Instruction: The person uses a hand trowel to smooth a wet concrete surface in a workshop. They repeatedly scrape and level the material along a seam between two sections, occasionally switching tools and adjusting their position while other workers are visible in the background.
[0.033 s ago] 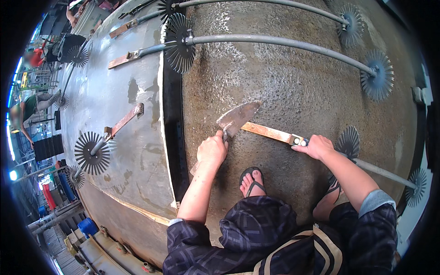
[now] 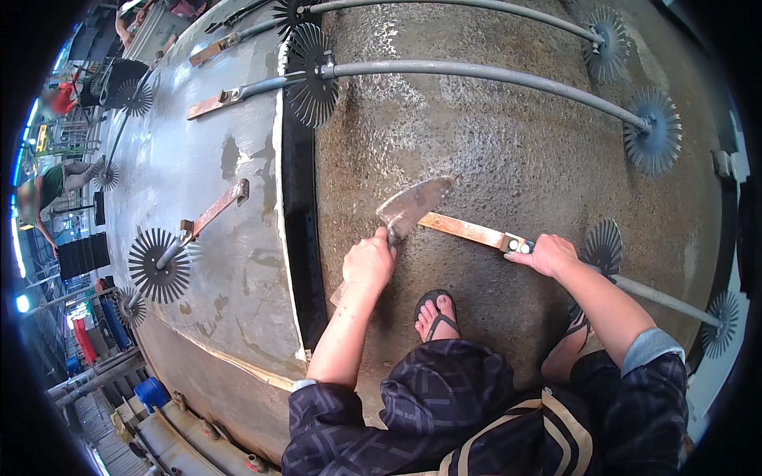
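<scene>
My left hand [image 2: 370, 263] is closed round the handle of a pointed trowel [image 2: 417, 205]. The trowel's grey, smeared blade points to the far right, right by the free end of a rusty flat metal bar [image 2: 464, 228]. Whether blade and bar touch, I cannot tell. At the bar's other end is a bolted bracket [image 2: 517, 244], and my right hand [image 2: 550, 255] grips there. Past that hand, a slotted metal disc [image 2: 605, 247] sits on a grey rod [image 2: 667, 299] that seems in line with the bar. My fingers partly hide the joint.
Rough, wet brown concrete [image 2: 476, 143] lies under my sandalled feet [image 2: 438, 316]. A dark gap [image 2: 300, 230] divides it from a smooth grey slab [image 2: 214, 159] at left. Long rods [image 2: 476, 71] with slotted discs [image 2: 311, 75] cross the far side. Another person [image 2: 59, 186] bends at far left.
My left hand and the trowel have shifted very slightly to the right and nearer. My right hand and the bar look unmoved.
</scene>
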Demonstrator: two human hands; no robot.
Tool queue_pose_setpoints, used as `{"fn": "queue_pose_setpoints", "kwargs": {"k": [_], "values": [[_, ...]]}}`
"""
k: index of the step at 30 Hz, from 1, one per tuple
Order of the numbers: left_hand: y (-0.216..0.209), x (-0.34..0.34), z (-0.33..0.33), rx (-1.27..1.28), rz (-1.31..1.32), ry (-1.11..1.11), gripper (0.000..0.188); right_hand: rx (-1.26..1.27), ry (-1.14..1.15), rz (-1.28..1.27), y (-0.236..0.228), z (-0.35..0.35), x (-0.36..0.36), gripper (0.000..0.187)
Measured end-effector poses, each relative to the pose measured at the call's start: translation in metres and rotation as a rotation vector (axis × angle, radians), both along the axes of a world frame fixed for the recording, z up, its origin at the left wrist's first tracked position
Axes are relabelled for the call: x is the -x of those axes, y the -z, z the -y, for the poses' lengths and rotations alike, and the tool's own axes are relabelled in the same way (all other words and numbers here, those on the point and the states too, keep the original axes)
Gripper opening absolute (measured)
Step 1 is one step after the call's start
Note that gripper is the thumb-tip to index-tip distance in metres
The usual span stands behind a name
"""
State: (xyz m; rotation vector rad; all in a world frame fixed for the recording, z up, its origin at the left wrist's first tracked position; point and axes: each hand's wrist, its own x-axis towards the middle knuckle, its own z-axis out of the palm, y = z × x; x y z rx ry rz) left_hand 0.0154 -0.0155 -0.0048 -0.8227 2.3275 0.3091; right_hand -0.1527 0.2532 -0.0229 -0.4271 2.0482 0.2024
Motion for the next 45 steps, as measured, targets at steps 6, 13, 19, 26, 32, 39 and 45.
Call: {"fn": "queue_pose_setpoints", "kwargs": {"k": [6, 13, 19, 26, 32, 39, 45], "values": [[-0.001, 0.002, 0.002, 0.035, 0.016, 0.072, 0.029, -0.008, 0.013, 0.013, -0.001, -0.002, 0.0, 0.088], [0.007, 0.007, 0.011, 0.059, 0.015, 0.164, 0.026, -0.003, 0.019, -0.005, 0.002, 0.001, 0.003, 0.088], [0.01, 0.015, 0.015, 0.068, -0.007, 0.099, 0.028, -0.002, 0.027, 0.017, -0.002, 0.003, 0.004, 0.089], [0.005, 0.02, 0.012, 0.055, -0.011, 0.057, 0.03, 0.007, 0.025, -0.006, -0.002, 0.001, 0.002, 0.088], [0.003, 0.018, 0.013, 0.022, -0.003, 0.029, 0.03, 0.006, 0.02, -0.001, -0.001, 0.001, 0.002, 0.088], [0.002, 0.014, 0.007, -0.009, -0.035, 0.066, 0.03, 0.016, 0.009, -0.02, 0.001, 0.0, 0.002, 0.088], [0.011, 0.009, 0.017, 0.07, -0.035, 0.065, 0.028, 0.01, 0.019, 0.01, -0.002, 0.003, 0.003, 0.089]]}}
